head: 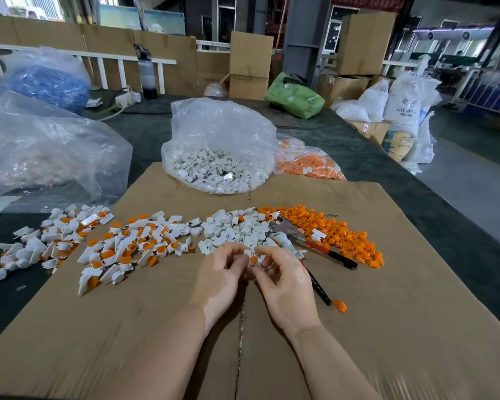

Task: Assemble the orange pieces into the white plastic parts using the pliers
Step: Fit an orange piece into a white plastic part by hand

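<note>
- The left hand (220,272) and the right hand (283,280) meet over the flattened brown cardboard sheet (401,327); both have fingers curled, pinching between them one small white plastic part with an orange piece seated in it (253,259)
- The red-and-black-handled metal pliers (306,243) lie on the cardboard just right of the hands, gripped by neither; the head points up-left into the parts, and the right hand covers part of one handle
- A loose pile of plain white plastic parts (237,229) sits just beyond the fingertips; to its right, touching it, spreads a heap of small orange round pieces (338,229)
- To the left, a wide scatter of white parts already fitted with orange pieces (122,243) runs across the cardboard edge onto the dark table (156,131)
- Farther back, a clear plastic bag of white parts (218,166) stands open; beside it on the right lies a clear bag of orange pieces (309,166)
- One stray orange piece (340,306) lies near the tip of the nearer plier handle
</note>
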